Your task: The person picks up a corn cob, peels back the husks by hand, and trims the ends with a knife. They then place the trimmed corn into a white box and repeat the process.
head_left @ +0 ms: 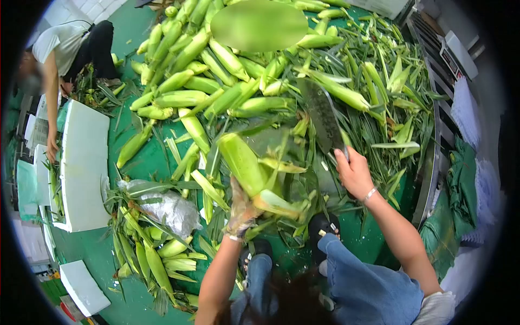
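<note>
My left hand (pixel 241 208), in a thin glove, is wrapped round the lower part of a corn cob (pixel 242 162) in its green husk, low in the middle of the view. Loose husk leaves around the cob are blurred. To the right, my right hand (pixel 353 170) grips the handle of a large dark cleaver (pixel 323 116), its broad blade pointing up and away from me. The blade is apart from the held cob and beside a pile of husk leaves.
Unhusked corn (pixel 181 98) is heaped ahead, with cut leaves (pixel 401 103) at the right. A clear plastic bag (pixel 176 211) and more corn lie at left. Another person (pixel 67 49) reaches into a white foam box (pixel 85 162). A metal rail edges the right side.
</note>
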A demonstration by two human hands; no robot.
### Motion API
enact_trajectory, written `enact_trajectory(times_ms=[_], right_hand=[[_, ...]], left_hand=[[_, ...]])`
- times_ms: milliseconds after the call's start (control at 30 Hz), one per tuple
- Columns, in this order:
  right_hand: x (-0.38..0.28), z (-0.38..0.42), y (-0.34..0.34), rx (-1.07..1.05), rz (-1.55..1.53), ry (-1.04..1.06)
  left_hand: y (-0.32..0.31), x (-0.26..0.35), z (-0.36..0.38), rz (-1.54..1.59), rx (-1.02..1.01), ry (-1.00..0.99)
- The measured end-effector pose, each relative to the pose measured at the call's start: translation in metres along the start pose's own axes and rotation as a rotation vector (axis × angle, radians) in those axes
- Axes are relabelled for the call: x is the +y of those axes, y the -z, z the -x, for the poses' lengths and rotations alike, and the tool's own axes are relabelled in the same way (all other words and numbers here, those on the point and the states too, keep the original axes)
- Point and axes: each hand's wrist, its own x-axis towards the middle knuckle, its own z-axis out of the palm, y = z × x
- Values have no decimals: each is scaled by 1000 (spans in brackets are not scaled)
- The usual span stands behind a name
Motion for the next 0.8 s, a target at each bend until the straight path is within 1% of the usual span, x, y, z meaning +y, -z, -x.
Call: enact_trajectory(times_ms=[33, 67, 133, 167, 233, 267, 300, 333, 367, 433, 500, 533, 567, 600, 633, 700, 733, 767, 800], right_hand=[[-11, 1, 4, 0, -118, 12], [-24, 2, 8, 16, -151, 48], [-42, 6, 7, 46, -240, 91], [-46, 6, 3, 33, -309, 88], [-51, 3, -4, 4, -301, 124], [-51, 3, -8, 0, -314, 130], [-51, -2, -10, -1, -323, 143], [-48, -4, -9, 36, -279, 166], [-53, -5, -4, 41, -275, 137], [-73, 1, 13, 269, -315, 257], [-88, 6, 22, 324, -533, 354], [-91, 5, 22, 384, -526, 390], [-84, 3, 19, 384, -520, 388], [-70, 1, 8, 393, -503, 450], [-54, -1, -7, 401, -488, 513], [15, 5, -56, 341, -130, 414], [52, 11, -89, 78, 51, 187], [72, 11, -107, -180, 235, -36], [66, 5, -103, -173, 232, -21]], left_hand=[[-12, 25, -18, 35, -92, -103], [-7, 40, -40, 320, -311, -172], [-7, 74, -86, 24, -407, -257], [-37, 109, -90, 398, -396, -161], [-60, 123, -106, -403, -56, -54], [-77, 125, -106, -597, 20, -61], [-63, 62, -127, -380, 147, -255], [-57, 55, -127, -344, 206, -199], [-44, 50, -124, -313, 262, -128], [0, 4, -122, -261, 359, -145], [33, -32, -109, -201, 508, -8], [44, -39, -101, -333, 542, -14], [56, -45, -94, -466, 578, -34], [67, -54, -91, -427, 638, -33], [64, -49, -84, -429, 641, -31], [53, -31, -72, -676, 726, 21], [64, -40, -75, -742, 751, 29], [51, -22, -73, -729, 724, 33], [48, -15, -73, -641, 791, 44]])
